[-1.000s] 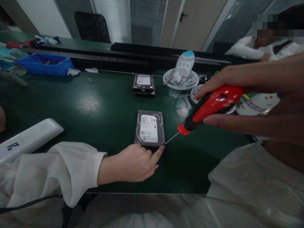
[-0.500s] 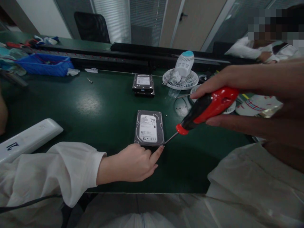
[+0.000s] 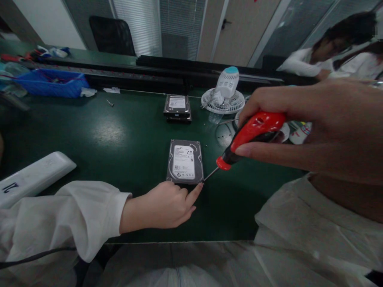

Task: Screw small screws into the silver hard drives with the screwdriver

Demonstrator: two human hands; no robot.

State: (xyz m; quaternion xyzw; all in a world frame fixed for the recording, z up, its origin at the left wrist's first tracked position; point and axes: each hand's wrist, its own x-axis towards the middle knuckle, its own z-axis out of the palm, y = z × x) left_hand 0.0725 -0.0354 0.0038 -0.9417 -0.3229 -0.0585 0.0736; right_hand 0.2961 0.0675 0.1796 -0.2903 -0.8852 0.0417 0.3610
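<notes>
A hard drive (image 3: 184, 161) with a white label lies flat on the green table. My left hand (image 3: 167, 205) is closed at its near edge, steadying it, with the index finger stretched to the near right corner. My right hand (image 3: 299, 127) grips the red and black handle of a screwdriver (image 3: 231, 153), which slants down to the left. Its shaft reaches that same corner, beside my left fingertip. Whether a screw sits under the tip is too small to tell.
Stacked hard drives (image 3: 177, 107) stand farther back, with a white fan (image 3: 226, 89) to their right. A blue bin (image 3: 55, 83) is at the back left. A white case marked 21 (image 3: 37, 177) lies at left. Another person (image 3: 308, 63) sits across at right.
My right hand has twisted the screwdriver handle, so that its red side now faces up where black showed before. The left hand stays at the drive's corner. The whole view has shifted slightly.
</notes>
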